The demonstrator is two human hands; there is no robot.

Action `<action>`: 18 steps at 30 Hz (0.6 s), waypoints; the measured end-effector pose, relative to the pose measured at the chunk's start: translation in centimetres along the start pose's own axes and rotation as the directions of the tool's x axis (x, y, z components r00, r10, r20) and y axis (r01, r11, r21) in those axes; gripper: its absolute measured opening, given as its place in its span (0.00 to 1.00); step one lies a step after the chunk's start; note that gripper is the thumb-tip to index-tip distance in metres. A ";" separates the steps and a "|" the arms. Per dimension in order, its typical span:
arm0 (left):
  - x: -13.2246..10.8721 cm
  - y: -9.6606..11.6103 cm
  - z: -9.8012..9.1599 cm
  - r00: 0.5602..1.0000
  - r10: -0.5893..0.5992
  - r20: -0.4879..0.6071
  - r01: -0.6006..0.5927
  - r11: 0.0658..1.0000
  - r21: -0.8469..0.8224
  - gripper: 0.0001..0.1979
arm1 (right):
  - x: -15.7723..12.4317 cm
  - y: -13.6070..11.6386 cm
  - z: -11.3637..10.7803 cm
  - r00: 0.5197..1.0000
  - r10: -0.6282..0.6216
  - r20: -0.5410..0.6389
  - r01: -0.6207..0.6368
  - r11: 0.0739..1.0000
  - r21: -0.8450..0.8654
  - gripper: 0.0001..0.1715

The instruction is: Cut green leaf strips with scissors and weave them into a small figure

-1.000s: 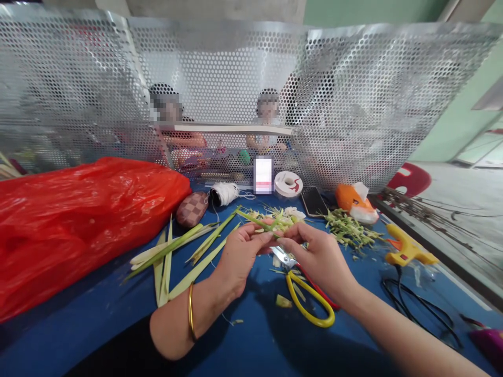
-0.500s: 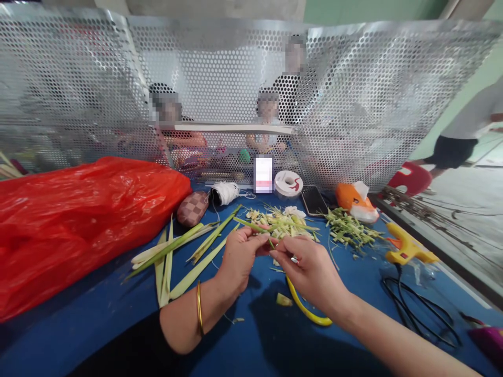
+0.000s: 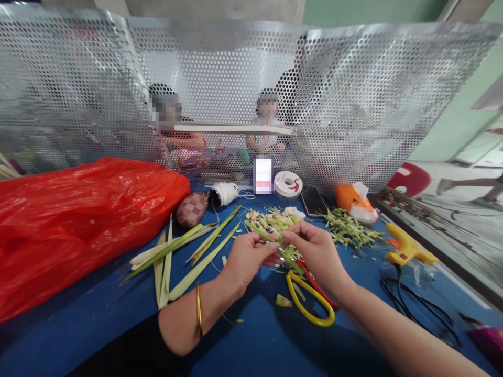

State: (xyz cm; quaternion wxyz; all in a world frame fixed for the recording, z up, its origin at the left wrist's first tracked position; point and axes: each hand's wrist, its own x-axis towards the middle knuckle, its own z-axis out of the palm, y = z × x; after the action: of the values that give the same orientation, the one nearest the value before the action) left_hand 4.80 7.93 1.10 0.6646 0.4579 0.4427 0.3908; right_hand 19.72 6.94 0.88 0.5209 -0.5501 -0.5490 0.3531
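A narrow green leaf strip (image 3: 260,231) slants between my two hands, its far end pointing up and to the left. My left hand (image 3: 247,259) pinches the strip between thumb and fingers. My right hand (image 3: 316,251) has thumb and fingers closed on the same strip, close to the left fingertips. Beneath the right hand lie scissors with yellow and red handles (image 3: 328,315), their blades partly covered by the hand and leaf. Behind the hands is a pile of cut leaf bits (image 3: 267,220). Several long pale-green leaves (image 3: 200,266) lie to the left.
A red plastic bag (image 3: 90,220) fills the left side. Along the back stand white string (image 3: 226,193), a checkered pouch (image 3: 192,209), a ribbon spool (image 3: 288,184), a phone (image 3: 313,201) and a tissue pack (image 3: 349,196). A yellow glue gun (image 3: 408,251) with a black cord lies right.
My right hand has shifted up and right, uncovering more of the scissors' handles. The leaf strip now lies straighter across both hands. A person at the far right has walked further right.
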 end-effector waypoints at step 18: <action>0.0 -0.3 -0.1 0.975 -0.091 0.201 0.052 0.980 0.194 0.10 | 0.5 -0.3 -0.7 0.953 -0.103 0.286 0.162 0.968 -0.192 0.08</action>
State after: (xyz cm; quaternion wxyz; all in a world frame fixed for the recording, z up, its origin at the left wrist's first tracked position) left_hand 4.68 7.85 0.80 0.6748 0.5407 0.4217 0.2728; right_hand 20.39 7.22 1.43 0.4005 -0.5105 -0.6862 0.3288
